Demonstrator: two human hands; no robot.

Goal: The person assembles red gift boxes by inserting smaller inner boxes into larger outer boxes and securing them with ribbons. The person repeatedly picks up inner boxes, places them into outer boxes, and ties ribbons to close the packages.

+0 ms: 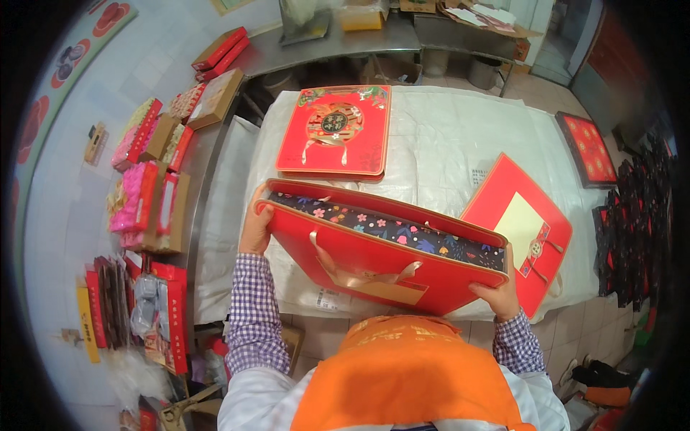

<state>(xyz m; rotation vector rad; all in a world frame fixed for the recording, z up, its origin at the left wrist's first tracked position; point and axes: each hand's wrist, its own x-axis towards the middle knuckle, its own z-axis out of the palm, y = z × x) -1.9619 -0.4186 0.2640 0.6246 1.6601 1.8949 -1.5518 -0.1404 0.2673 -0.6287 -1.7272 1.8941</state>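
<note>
Between my two hands is a red gift box (345, 258) with beige ribbon handles, tilted so that its dark floral side panel shows. My left hand (255, 224) grips its left end, the thumb over the near edge. At the right end my right hand (501, 293) holds the corner, thumb on the near face. Just beyond lies a red decorated gift box (295, 144) with a round printed emblem and a ribbon. To the right, partly behind the held box, rests another red piece (548, 267) with a cream panel and a ribbon.
The boxes lie on a white-covered work surface (438, 136). A metal counter (345, 47) runs along the back. Open cartons of pink packets (136, 197) line the left side. Several stacked dark packages (636, 223) and a red patterned box (586, 149) stand at the right.
</note>
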